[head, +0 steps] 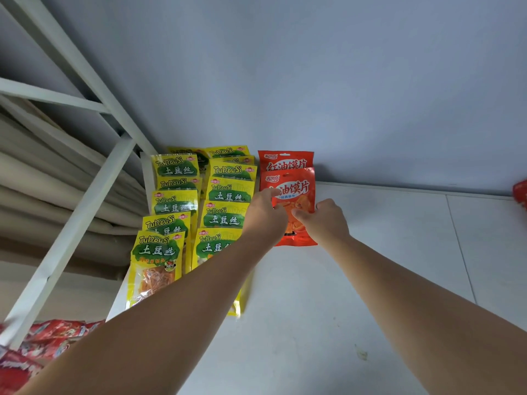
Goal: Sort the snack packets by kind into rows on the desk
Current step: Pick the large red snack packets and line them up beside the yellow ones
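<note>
Red row: two packets of one kind lie in a line running away from the person, just right of the yellow ones. The front red packet (303, 189) covers the lower part of the rear red packet (285, 160), whose upper part shows in front of the wall (313, 81).
Left side: the left grip (263, 216) is clamped on the front red packet's left edge, fingers curled over it, one fingertip up beside the printed title.
Right side: the right grip (326, 220) is clamped on the same packet's right edge, thumb and curled fingers pinching it about halfway down.
Yellow, far left: the left yellow column (171, 208) is shingled, each packet hiding the lower part of the one behind. The nearest shows a clear window with orange shreds and sits at the bench's left edge.
Yellow, inner: the right yellow column (228, 192) lies just beside it, shingled the same way. The left forearm crosses over its nearest packets.
Surface: the white bench (356, 280) carries all three lines; it has a seam toward the right and a small yellowish mark (362, 354) near the front.
Low left: a heap of red packets (48, 337) lies below the bench's edge, partly behind a white metal frame (85, 195).
Behind the frame: beige folded fabric (42, 181).
Far right edge: a red scrap (520, 193) by the wall, too cut off to tell what it is.
</note>
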